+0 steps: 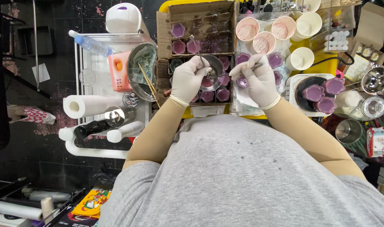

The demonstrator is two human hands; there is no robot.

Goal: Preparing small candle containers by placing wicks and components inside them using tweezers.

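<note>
Steel bowl [142, 69] at left holds greenish scraps and sticks. Left hand [188, 78], fingers curled, grips a small pan [214, 72] of purple wax over the carton [200, 25] of purple-filled moulds. Right hand [258, 77] pinches a thin tool [247, 67] above one mould [242, 81]. Paper cups [263, 42] hold pink residue.

The person wears a grey short-sleeved T-shirt — heathered, with a few small dark flecks across the chest. Both forearms are bare from the sleeve hems down. The left hand [187, 80] and right hand [259, 77] are in thin, pale cream gloves — snug, slightly wrinkled, each ending in a rolled cuff at the wrist.
</note>
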